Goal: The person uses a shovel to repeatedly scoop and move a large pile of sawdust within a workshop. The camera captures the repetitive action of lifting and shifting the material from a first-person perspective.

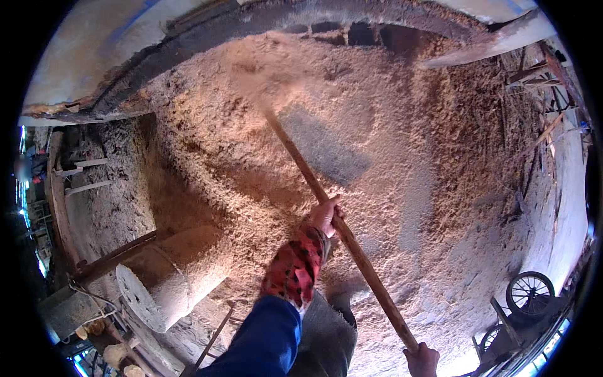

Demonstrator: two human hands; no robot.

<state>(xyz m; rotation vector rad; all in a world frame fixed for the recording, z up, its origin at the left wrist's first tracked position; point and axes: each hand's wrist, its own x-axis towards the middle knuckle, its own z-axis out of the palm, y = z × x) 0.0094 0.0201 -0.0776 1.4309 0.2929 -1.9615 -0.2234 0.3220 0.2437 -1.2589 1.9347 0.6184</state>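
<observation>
Both hands closed on long wooden handle (339,232): left hand (325,215) mid-shaft, right hand (422,360) at end. Sawdust heap (402,163) partly spread, large mound remains.

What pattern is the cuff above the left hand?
Red with black spots; the cuff above the left hand shows in the head view.

The left hand (325,215) was stretched forward, fingers curled in a closed grip, its forearm in a red-and-black patterned sleeve over a blue upper sleeve; the right hand (422,360) sat low by the lower edge, fist closed, knuckles up.
</observation>
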